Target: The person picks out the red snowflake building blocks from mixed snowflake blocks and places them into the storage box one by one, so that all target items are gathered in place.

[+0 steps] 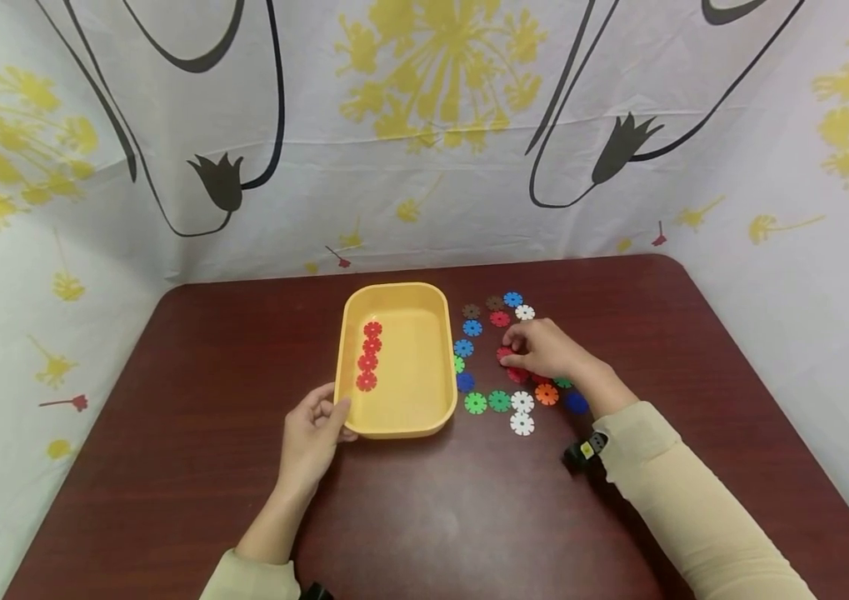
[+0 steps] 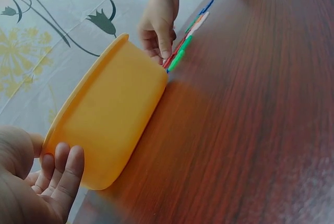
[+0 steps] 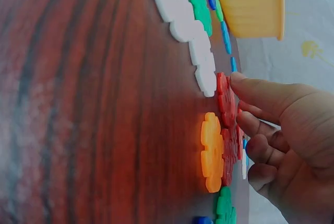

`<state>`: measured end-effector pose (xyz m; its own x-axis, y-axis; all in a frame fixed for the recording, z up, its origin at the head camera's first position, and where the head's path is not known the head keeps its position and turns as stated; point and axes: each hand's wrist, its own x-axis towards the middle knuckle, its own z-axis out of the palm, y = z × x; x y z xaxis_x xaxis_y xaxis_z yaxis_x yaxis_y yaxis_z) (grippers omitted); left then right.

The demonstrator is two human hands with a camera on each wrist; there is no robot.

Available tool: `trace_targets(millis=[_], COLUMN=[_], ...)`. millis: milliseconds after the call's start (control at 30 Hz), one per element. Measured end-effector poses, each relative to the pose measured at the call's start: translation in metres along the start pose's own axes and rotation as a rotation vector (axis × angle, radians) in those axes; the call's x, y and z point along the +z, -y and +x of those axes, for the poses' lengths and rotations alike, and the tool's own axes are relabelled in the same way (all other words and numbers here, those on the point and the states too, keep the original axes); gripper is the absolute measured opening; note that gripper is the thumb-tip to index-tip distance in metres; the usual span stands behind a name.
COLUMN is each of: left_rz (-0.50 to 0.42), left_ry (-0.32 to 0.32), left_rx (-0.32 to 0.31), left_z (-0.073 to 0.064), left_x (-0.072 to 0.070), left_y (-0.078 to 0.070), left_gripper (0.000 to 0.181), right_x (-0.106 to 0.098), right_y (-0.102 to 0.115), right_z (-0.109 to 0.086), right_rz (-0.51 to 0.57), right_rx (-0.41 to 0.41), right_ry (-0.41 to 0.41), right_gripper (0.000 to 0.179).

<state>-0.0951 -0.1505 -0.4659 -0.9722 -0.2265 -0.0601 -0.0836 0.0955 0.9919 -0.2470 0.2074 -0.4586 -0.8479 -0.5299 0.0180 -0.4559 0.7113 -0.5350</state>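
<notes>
A person in beige sleeves works with two bare hands at a dark red-brown wooden bench. The left hand grips the near left corner of a shallow yellow plastic tray, its thumb over the rim and its fingers bent against the outer wall. Inside, along the tray's left side, four red notched plastic discs form a row running near to far. Right of the tray, the right hand bends over a loose red notched plastic disc on the bench; its thumb touches the disc and its fingers are part-curled beside it, but whether they have closed on it cannot be told. More red discs lie partly under that hand, with an orange notched plastic disc just on their near side and two white notched plastic discs nearer still. The step in hand appears to be picking up the loose red disc; a light pinch on opposite edges and a straight lift should spare its close neighbours a knock, while a steady left grip would keep the tray from sliding.
</notes>
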Motion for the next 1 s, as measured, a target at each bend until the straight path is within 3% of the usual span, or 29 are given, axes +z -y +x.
trace_targets(millis=[533,833,1000], left_rz=[0.003,-0.019,-0.019], left_ry=[0.000,0.003,0.005], left_rx=[0.008,0.010,0.014], left_z=[0.000,0.001,0.001], left_x=[0.000,0.001,0.001], left_y=[0.001,0.003,0.004], left_gripper=[0.039,0.039,0.038], right_x=[0.004,-0.001,0.001], right_y=[0.000,0.003,0.004], right_z=[0.006,0.009,0.012], right_rz=[-0.027,0.008,0.018], right_rx=[0.024,0.051,0.045], right_ry=[-0.001,0.108,0.101], right_gripper=[0.022,0.023,0.027])
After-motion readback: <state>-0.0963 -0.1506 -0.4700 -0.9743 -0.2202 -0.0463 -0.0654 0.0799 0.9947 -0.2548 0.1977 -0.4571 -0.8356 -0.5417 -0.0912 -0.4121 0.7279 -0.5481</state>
